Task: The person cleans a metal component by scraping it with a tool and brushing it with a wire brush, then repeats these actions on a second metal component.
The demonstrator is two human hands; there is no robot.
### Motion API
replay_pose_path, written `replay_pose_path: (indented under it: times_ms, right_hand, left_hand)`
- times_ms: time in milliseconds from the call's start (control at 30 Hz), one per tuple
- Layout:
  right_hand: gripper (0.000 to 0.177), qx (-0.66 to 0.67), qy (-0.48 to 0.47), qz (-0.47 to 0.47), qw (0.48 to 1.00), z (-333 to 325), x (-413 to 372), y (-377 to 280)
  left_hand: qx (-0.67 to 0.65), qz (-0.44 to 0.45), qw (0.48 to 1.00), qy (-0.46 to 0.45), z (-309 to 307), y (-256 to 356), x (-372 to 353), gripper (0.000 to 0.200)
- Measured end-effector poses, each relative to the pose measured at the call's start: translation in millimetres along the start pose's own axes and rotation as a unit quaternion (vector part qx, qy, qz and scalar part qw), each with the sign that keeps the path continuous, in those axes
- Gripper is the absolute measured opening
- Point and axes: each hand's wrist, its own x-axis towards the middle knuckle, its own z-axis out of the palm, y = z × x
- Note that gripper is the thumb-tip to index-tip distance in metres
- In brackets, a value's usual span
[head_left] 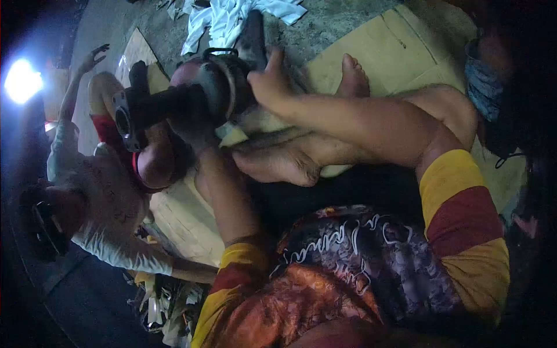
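A heavy, dark metal part point(223, 87) is held up before me, with a round, ridged housing and a pipe ending in a bolt-holed flange point(123, 120) at its left. My left hand point(194, 123), dark and shaded, is wrapped round the pipe from below. Against the right side of the housing rests my right hand point(271, 86), thumb raised; its fingertips are partly hidden behind the metal. Beneath the part are my bare foot point(281, 164) and crossed legs.
A co-worker in a pale shirt point(110, 200) sits close on the left, one hand point(94, 58) raised. Flattened cardboard point(383, 49) covers the floor. White cloth point(223, 23) lies at the back, scraps point(168, 307) at the lower left. A bright lamp point(23, 81) shines at far left.
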Motion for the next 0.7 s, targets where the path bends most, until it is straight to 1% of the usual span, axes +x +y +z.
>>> replay_pose_path:
  times_ms: [33, 67, 100, 133, 167, 200, 233, 267, 300, 333, 367, 400, 433, 467, 500, 533, 567, 667, 700]
  right_hand:
    - [0.064, 0.024, 0.068, -0.037, 0.997, 8, 8, 6]
    - [0.064, 0.022, 0.065, -0.036, 0.997, 9, 10, 7]
    - [0.064, 0.046, 0.085, -0.058, 0.994, 8, 13, 8]
    - [0.065, 0.069, 0.104, -0.079, 0.989, 4, 11, 4]
    - [0.065, 0.064, 0.104, -0.083, 0.989, 0, 6, 0]
    - [0.064, 0.048, 0.081, -0.037, 0.995, -6, 3, -3]
    - [0.063, 0.033, 0.058, 0.010, 0.998, -10, 0, -8]
    - [0.063, 0.030, 0.061, 0.007, 0.998, -8, 7, -3]
    - [0.062, 0.068, 0.070, -0.004, 0.995, -3, 19, 10]
    - [0.060, 0.103, 0.082, -0.012, 0.991, -1, 28, 20]
    - [0.060, 0.097, 0.085, -0.007, 0.992, -1, 33, 24]
    - [0.060, 0.073, 0.108, -0.009, 0.991, 0, 38, 28]
    - [0.059, 0.047, 0.128, -0.018, 0.991, 2, 41, 29]
    - [0.059, 0.041, 0.125, -0.025, 0.991, 1, 42, 30]
    - [0.058, 0.064, 0.107, -0.040, 0.991, -2, 44, 33]
    - [0.058, 0.087, 0.091, -0.052, 0.991, -6, 46, 35]
    - [0.058, 0.084, 0.093, -0.052, 0.991, -8, 47, 34]
    - [0.057, 0.085, 0.082, -0.028, 0.993, -13, 57, 30]
    - [0.057, 0.071, 0.102, -0.059, 0.990, -13, 60, 29]
  left_hand:
    - [-0.068, 0.086, 0.994, 0.006, 5, -25, 1, 0.041]
    - [-0.138, 0.173, 0.975, 0.012, 8, -31, 0, 0.041]
    - [-0.141, 0.173, 0.975, 0.014, 9, -37, 0, 0.041]
    - [-0.092, 0.227, 0.969, 0.016, 10, -31, -3, 0.040]
    - [-0.043, 0.279, 0.959, 0.019, 9, -24, -5, 0.040]
    - [-0.048, 0.279, 0.959, 0.022, 7, -17, -7, 0.040]
    - [0.012, 0.259, 0.964, 0.063, 5, -9, -7, 0.040]
    - [0.071, 0.238, 0.963, 0.101, 5, 5, -5, 0.039]
    - [0.068, 0.237, 0.964, 0.099, 2, 21, 5, 0.039]
    - [0.118, 0.288, 0.946, 0.090, -7, 46, 17, 0.040]
    - [0.166, 0.336, 0.923, 0.081, -16, 54, 26, 0.040]
    - [0.163, 0.330, 0.927, 0.078, -21, 44, 41, 0.040]
    - [0.300, 0.366, 0.878, 0.074, -24, 30, 66, 0.031]
    - [0.430, 0.396, 0.808, 0.070, -25, 26, 79, 0.023]
    - [0.508, 0.403, 0.756, 0.093, -22, 20, 88, 0.023]
    - [0.567, 0.387, 0.716, 0.128, -17, 18, 84, 0.023]
    - [0.622, 0.366, 0.672, 0.165, -11, 19, 79, 0.024]
    - [0.734, 0.288, 0.565, 0.243, -3, 22, 50, 0.026]
    - [0.760, 0.268, 0.533, 0.257, -5, 22, 40, 0.027]
